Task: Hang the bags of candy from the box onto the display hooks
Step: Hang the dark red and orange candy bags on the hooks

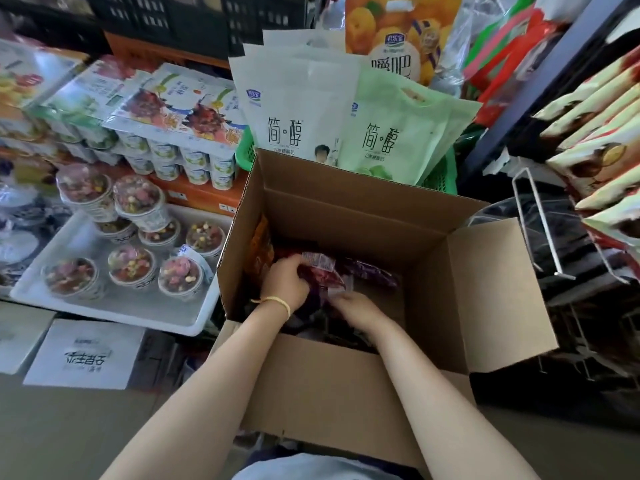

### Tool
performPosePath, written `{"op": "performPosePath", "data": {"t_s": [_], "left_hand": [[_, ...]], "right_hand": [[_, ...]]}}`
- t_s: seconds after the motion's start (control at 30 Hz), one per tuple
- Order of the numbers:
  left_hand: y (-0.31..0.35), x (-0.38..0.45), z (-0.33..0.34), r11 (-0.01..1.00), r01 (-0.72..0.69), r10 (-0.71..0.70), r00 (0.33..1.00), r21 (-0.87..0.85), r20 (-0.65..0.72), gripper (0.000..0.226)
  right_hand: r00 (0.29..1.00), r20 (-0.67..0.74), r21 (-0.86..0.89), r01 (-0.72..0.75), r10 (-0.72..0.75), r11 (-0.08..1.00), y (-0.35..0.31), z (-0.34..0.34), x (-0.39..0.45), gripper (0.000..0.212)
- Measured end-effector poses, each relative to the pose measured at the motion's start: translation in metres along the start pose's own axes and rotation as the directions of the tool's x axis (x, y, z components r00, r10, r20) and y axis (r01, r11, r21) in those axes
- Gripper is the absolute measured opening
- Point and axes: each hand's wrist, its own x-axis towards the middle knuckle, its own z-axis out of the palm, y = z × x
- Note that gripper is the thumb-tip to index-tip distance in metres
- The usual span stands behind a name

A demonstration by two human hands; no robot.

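Note:
An open cardboard box (363,220) stands in front of me with its flaps spread. Inside lie dark red and purple candy bags (375,273) and an orange bag (260,247) against the left wall. Both my hands reach into the box. My left hand (284,279), with a yellow bracelet on the wrist, grips the top of a dark red candy bag (320,270). Just right of it, my right hand (358,306) has its fingers curled at the lower edge of the same bag. Bare wire display hooks (540,226) jut out at the right.
Snack bags (602,161) hang on the rack at the far right. Behind the box, yogurt tote bags (346,123) stand in a green basket. To the left are a white tray (114,306) of topped cups and stacked yogurt multipacks (173,133). White cartons (86,355) lie at lower left.

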Motion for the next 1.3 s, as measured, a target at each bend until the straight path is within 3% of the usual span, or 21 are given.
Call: {"op": "performPosePath", "data": {"t_s": [0.07, 0.13, 0.23, 0.33, 0.43, 0.5, 0.57, 0.6, 0.67, 0.77, 0.83, 0.9, 1.03, 1.1, 1.17, 1.23, 1.3], "left_hand": [[0.007, -0.001, -0.007, 0.972, 0.020, -0.037, 0.997, -0.236, -0.069, 0.040], [0.019, -0.002, -0.017, 0.906, 0.005, -0.046, 0.995, -0.423, -0.087, 0.038], [0.038, -0.004, -0.032, 0.732, 0.020, -0.051, 0.998, -0.681, -0.025, 0.036], [0.054, -0.007, -0.044, 0.415, 0.131, -0.080, 0.991, -0.900, 0.107, 0.034], [0.062, -0.005, -0.050, 0.295, 0.140, -0.115, 0.987, -0.945, 0.111, 0.038], [0.066, -0.006, -0.052, 0.303, 0.130, -0.128, 0.987, -0.944, 0.095, 0.041], [0.069, -0.009, -0.052, 0.396, 0.113, -0.121, 0.990, -0.911, 0.071, 0.040], [0.072, -0.012, -0.053, 0.431, 0.107, -0.103, 0.992, -0.896, 0.069, 0.038], [0.079, -0.015, -0.055, 0.403, 0.123, -0.042, 0.992, -0.907, 0.116, 0.034], [0.091, -0.018, -0.064, 0.245, 0.172, 0.126, 0.970, -0.954, 0.207, 0.035], [0.098, -0.018, -0.069, 0.348, 0.090, 0.281, 0.940, -0.933, 0.196, 0.043], [0.105, -0.024, -0.071, 0.433, -0.033, 0.465, 0.864, -0.901, 0.192, 0.054], [0.122, -0.039, -0.070, 0.351, -0.019, 0.724, 0.639, -0.936, 0.258, 0.036], [0.133, -0.047, -0.068, 0.356, -0.024, 0.688, 0.684, -0.934, 0.244, 0.023], [0.149, -0.055, -0.062, 0.368, -0.055, 0.573, 0.799, -0.928, 0.180, 0.015], [0.162, -0.059, -0.054, 0.382, -0.086, 0.460, 0.881, -0.920, 0.108, 0.012], [0.175, -0.062, -0.048, 0.394, -0.141, 0.413, 0.910, -0.908, 0.038, 0.010]], "right_hand": [[0.989, -0.126, 0.241, -0.046, 0.078, 0.970, -0.004, -0.006, 0.000, 0.052], [0.968, -0.216, 0.367, -0.040, 0.127, 0.930, -0.009, -0.017, -0.001, 0.075], [0.980, -0.184, 0.509, 0.031, 0.073, 0.860, -0.015, -0.034, -0.008, 0.107], [0.989, -0.113, 0.665, 0.147, -0.096, 0.732, -0.020, -0.053, -0.022, 0.087], [0.970, -0.166, 0.657, 0.241, -0.175, 0.714, -0.025, -0.069, -0.037, 0.069], [0.960, -0.221, 0.641, 0.277, -0.174, 0.716, -0.028, -0.081, -0.047, 0.052], [0.957, -0.253, 0.601, 0.272, -0.144, 0.751, -0.030, -0.091, -0.055, 0.042], [0.956, -0.261, 0.592, 0.271, -0.137, 0.759, -0.031, -0.096, -0.059, 0.042], [0.963, -0.243, 0.617, 0.249, -0.120, 0.747, -0.032, -0.103, -0.069, 0.046], [0.989, -0.043, 0.798, 0.118, -0.139, 0.591, -0.032, -0.110, -0.089, 0.039], [0.964, 0.092, 0.840, 0.059, -0.249, 0.539, -0.029, -0.109, -0.099, 0.043], [0.925, 0.193, 0.808, 0.039, -0.326, 0.588, -0.025, -0.102, -0.102, 0.051], [0.833, 0.323, 0.767, 0.047, -0.449, 0.640, -0.017, -0.093, -0.113, 0.066], [0.815, 0.318, 0.760, 0.086, -0.484, 0.644, -0.010, -0.098, -0.123, 0.067], [0.878, 0.234, 0.711, 0.139, -0.418, 0.689, -0.005, -0.106, -0.121, 0.056], [0.941, -0.036, 0.666, 0.273, -0.336, 0.694, -0.007, -0.116, -0.127, 0.049], [0.909, -0.239, 0.684, 0.408, -0.342, 0.605, -0.012, -0.130, -0.142, 0.066]]}}
